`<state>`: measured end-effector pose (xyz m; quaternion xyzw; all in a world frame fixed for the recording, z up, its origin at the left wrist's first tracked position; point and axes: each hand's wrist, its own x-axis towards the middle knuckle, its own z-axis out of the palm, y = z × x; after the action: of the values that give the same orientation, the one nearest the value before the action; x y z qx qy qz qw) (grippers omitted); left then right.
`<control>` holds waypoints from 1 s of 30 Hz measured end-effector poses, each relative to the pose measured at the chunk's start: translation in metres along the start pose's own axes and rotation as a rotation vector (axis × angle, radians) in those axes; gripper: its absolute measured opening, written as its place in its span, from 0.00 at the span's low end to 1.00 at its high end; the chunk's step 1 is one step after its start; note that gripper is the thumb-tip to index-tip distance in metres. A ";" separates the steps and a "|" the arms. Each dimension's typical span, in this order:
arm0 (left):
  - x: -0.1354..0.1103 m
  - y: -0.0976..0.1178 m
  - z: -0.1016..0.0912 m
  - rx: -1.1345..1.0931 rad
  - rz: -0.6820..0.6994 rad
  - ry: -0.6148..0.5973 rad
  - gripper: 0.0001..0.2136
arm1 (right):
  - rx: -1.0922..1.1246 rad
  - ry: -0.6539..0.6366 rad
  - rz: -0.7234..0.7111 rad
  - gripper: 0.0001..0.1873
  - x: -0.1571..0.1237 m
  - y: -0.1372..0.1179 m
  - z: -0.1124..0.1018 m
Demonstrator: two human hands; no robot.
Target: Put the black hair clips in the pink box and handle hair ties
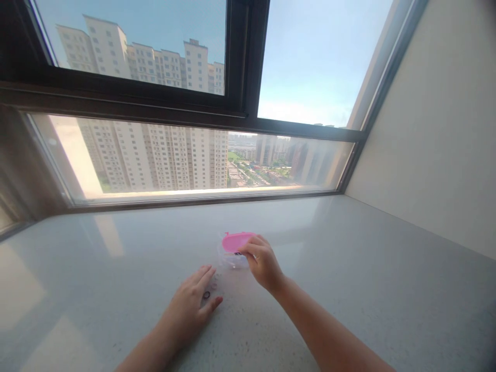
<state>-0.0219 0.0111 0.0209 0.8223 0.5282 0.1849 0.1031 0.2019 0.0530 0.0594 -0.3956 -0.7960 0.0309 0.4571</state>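
Note:
A small clear plastic box (pixel 234 262) with a raised pink lid (pixel 234 242) stands on the pale sill. My right hand (pixel 263 261) reaches to its right side, thumb and fingers pinched together at the opening. Something small and dark (pixel 237 253) shows at the fingertips; its kind is unclear. My left hand (pixel 191 297) lies on the sill in front of the box and to its left, fingers stretched and thumb apart. Between thumb and fingers lies a small dark ring-shaped band (pixel 206 295). Paler small bands (pixel 214 285) lie beside it, partly blurred.
The speckled, glossy sill (pixel 349 289) extends around both hands. Behind the box runs a dark-framed window (pixel 248 121), with tall buildings outside. A plain white wall (pixel 434 129) bounds the right side. Sunlight patches fall on the left of the sill.

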 end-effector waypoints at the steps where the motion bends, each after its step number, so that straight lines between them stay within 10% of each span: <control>1: -0.001 0.001 -0.001 0.014 0.008 -0.022 0.29 | -0.012 -0.017 0.002 0.10 0.000 0.002 0.004; 30: -0.008 0.013 -0.009 -0.134 0.132 -0.073 0.17 | -0.093 -0.177 -0.052 0.14 -0.008 -0.004 0.023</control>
<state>-0.0171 -0.0017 0.0321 0.8527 0.4554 0.1961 0.1645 0.1846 0.0523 0.0423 -0.3911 -0.8438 0.0169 0.3671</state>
